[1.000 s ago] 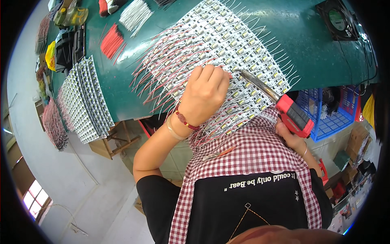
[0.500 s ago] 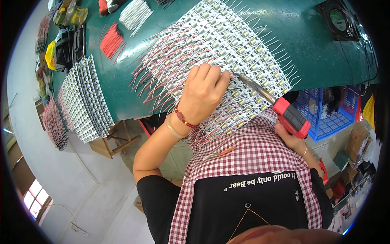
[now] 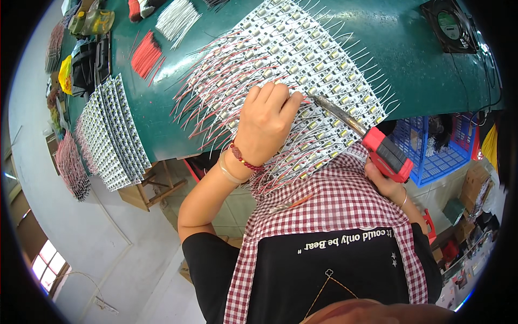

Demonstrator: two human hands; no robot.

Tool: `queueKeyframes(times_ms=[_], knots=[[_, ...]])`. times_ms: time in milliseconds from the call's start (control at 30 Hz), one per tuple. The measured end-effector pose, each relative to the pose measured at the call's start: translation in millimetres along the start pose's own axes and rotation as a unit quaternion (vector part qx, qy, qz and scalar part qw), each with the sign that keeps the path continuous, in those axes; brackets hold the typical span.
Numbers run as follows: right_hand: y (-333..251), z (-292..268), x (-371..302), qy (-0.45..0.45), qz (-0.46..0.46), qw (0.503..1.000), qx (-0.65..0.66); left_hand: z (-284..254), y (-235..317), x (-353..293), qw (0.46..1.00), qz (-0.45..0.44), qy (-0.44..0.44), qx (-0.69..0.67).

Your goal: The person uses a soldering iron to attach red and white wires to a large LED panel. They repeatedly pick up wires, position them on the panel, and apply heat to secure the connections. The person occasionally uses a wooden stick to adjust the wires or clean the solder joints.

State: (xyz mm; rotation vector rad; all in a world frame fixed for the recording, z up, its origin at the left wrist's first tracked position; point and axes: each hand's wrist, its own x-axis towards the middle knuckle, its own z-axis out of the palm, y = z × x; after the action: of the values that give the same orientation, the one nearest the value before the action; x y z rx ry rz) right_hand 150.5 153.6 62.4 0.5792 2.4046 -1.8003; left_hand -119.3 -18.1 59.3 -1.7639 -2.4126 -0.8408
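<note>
A large white LED circuit board panel (image 3: 318,67), bristling with red and white wires, lies on the green table in front of me. Over its middle, my left hand (image 3: 265,121) is closed in a pinch. A short bit of red wire (image 3: 306,101) shows at the fingertips, which are mostly hidden. My right hand (image 3: 384,182) grips the red and black handle of a soldering iron (image 3: 386,154) at the panel's near right edge. The iron's metal tip rests at or just above the board, close beside my left fingertips; contact cannot be made out.
A stack of similar boards (image 3: 110,132) overhangs the table's left edge. Bundles of red wires (image 3: 147,56) and white wires (image 3: 178,22) lie at the far left. A black fan (image 3: 450,27) stands far right, with a blue plastic crate (image 3: 431,154) below the table edge.
My left hand has shifted slightly left, away from the iron's tip. The soldering iron has barely moved, and the panel stays in place.
</note>
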Motion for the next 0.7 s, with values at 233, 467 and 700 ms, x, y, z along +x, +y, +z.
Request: queueKeyframes(times_ms=[233,467,700], knots=[[-3,-2,4,-0.003,-0.02,1.0,-0.014,-1,1,2,1.0,0.005,0.011,0.006],[0,-1,-7,0.009,0.056,0.997,0.058,-1,2,-1,1.0,-0.01,0.015,-0.011],[-4,-3,0,0.002,0.012,1.0,0.018,0,1,1,0.999,-0.021,0.011,-0.029]])
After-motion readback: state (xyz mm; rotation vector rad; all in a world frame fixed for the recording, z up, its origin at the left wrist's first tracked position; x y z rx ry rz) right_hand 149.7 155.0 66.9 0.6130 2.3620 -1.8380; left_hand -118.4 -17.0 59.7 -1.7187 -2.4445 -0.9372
